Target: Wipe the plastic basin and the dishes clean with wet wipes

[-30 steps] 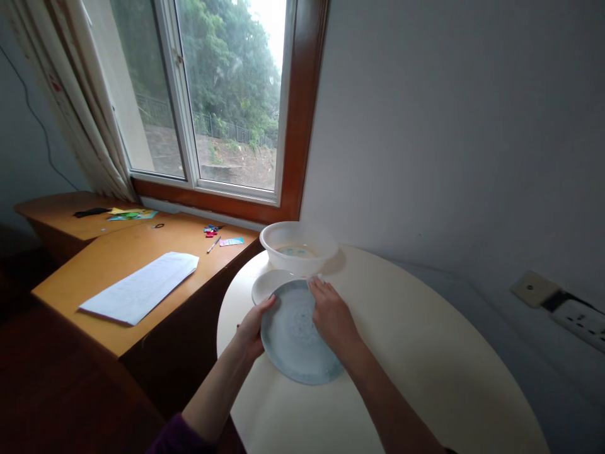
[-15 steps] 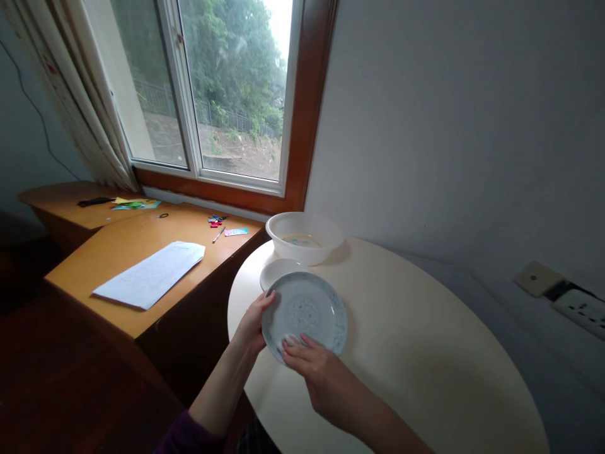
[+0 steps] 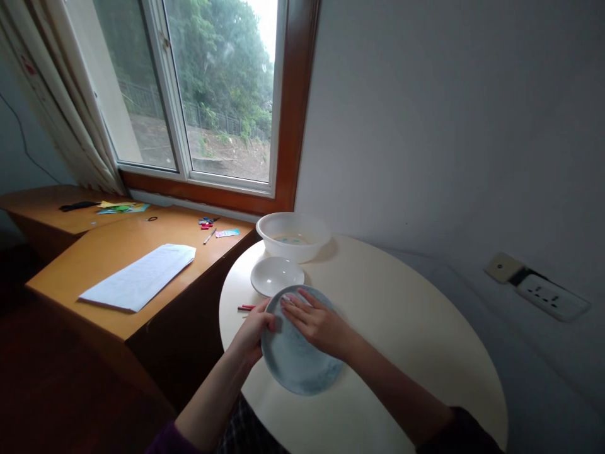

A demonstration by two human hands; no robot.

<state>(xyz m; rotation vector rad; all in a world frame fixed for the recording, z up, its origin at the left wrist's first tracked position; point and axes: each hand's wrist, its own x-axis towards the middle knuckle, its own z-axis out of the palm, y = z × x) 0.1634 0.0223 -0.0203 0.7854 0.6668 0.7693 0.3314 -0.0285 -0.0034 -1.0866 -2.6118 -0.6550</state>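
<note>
A round pale blue-grey plate (image 3: 302, 366) is held tilted above the near part of the white round table. My left hand (image 3: 253, 331) grips its left edge, thumb on the upper face. My right hand (image 3: 316, 321) lies across the plate's upper part with fingers stretched out flat. A small whitish patch shows at its fingertips; I cannot tell what it is. Just beyond the plate stands a white bowl (image 3: 277, 275). Red chopsticks (image 3: 246, 308) partly show by my left hand, the rest hidden behind it and the plate.
A large translucent white basin (image 3: 293, 238) stands at the back of the round table (image 3: 401, 315), near the wall. On the wooden desk (image 3: 113, 243) to the left lie a folded white paper (image 3: 139, 277), a pen (image 3: 210, 236) and small items. A power socket (image 3: 543, 293) is on the right wall.
My right hand has slid from the plate's near edge up to its far part. The plate has moved slightly down, uncovering more of the bowl and the chopsticks. The view has shifted a little right.
</note>
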